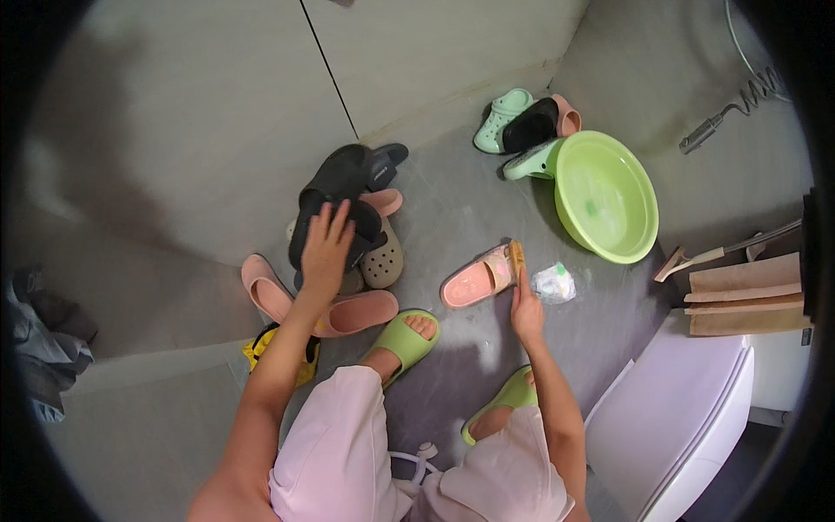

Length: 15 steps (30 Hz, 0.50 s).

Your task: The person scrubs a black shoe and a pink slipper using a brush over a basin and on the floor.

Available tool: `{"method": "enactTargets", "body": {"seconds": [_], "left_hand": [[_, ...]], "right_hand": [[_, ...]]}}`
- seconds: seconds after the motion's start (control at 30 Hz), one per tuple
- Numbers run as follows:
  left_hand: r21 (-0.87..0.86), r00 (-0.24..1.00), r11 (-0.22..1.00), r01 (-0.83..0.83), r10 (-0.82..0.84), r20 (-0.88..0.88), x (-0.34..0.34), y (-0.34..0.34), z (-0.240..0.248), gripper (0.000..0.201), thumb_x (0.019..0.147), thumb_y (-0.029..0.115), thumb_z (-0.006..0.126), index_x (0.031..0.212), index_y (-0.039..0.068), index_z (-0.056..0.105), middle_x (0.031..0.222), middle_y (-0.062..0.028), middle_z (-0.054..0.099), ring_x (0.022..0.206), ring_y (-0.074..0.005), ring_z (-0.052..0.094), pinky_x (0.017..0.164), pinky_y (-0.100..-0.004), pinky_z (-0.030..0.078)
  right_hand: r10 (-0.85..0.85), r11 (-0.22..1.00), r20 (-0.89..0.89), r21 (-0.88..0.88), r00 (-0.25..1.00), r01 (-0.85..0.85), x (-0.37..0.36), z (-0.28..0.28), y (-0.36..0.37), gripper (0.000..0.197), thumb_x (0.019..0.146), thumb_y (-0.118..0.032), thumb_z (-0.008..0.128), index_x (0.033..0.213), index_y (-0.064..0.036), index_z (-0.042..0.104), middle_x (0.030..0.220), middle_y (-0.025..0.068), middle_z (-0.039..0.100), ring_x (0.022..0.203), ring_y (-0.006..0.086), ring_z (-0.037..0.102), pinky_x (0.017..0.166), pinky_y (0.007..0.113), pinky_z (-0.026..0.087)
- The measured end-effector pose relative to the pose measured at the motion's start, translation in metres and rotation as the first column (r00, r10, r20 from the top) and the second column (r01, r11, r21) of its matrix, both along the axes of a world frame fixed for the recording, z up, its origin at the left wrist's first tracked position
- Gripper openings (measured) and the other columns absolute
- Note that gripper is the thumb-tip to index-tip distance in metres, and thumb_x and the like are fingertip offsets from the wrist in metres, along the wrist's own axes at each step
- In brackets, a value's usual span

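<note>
My left hand (324, 257) reaches over a pile of footwear at the left, its fingers spread on or just above a black slide sandal (341, 177); contact is hard to tell. Under and around it lie a taupe clog (383, 261) and pink shoes (361, 313). My right hand (525, 309) is closed round a small wooden brush (517, 255). The brush is at the toe end of a pink slide sandal (471, 284) that lies alone on the floor. Beside that hand rests a crumpled clear and white plastic packet (554, 284).
A green basin (648, 204) stands at the right, with a mint clog (532, 163) against it and more shoes (531, 126) behind. A white toilet (670, 409) is at lower right. A squeegee (696, 259) leans nearby. Something yellow and black (306, 361) lies by the left ledge.
</note>
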<state>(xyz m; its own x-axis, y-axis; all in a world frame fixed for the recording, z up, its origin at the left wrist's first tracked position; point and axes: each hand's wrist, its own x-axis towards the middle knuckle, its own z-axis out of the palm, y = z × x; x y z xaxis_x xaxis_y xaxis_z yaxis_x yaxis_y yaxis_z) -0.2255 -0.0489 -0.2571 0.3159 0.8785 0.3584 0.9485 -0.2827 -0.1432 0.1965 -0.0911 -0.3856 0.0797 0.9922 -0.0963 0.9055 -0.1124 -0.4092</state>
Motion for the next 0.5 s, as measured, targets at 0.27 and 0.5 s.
{"method": "enactTargets", "body": {"seconds": [0.27, 0.5], "left_hand": [[-0.262, 0.896, 0.947, 0.186, -0.054, 0.441, 0.103, 0.019, -0.033, 0.029, 0.070, 0.010, 0.067, 0.098, 0.004, 0.065, 0.111, -0.0147, 0.062, 0.095, -0.0354, 0.057, 0.078, -0.0488, 0.044], [-0.424, 0.611, 0.532, 0.733, -0.241, 0.754, 0.221, 0.014, -0.149, 0.031, 0.082, 0.014, 0.064, 0.111, 0.004, 0.061, 0.110, -0.0188, 0.064, 0.106, -0.0391, 0.058, 0.095, -0.0466, 0.044]], "right_hand": [[-0.008, 0.998, -0.066, 0.057, 0.998, 0.012, 0.028, 0.008, 0.002, 0.056, 0.100, -0.024, 0.050, 0.153, -0.0220, 0.032, 0.098, 0.0266, 0.068, 0.084, 0.0446, 0.066, 0.071, 0.053, 0.052], [0.236, 0.964, -0.131, 0.155, 0.963, -0.215, 0.007, 0.018, -0.004, 0.048, 0.098, -0.023, 0.055, 0.145, -0.0230, 0.048, 0.093, 0.0238, 0.068, 0.081, 0.0415, 0.067, 0.069, 0.051, 0.052]]}}
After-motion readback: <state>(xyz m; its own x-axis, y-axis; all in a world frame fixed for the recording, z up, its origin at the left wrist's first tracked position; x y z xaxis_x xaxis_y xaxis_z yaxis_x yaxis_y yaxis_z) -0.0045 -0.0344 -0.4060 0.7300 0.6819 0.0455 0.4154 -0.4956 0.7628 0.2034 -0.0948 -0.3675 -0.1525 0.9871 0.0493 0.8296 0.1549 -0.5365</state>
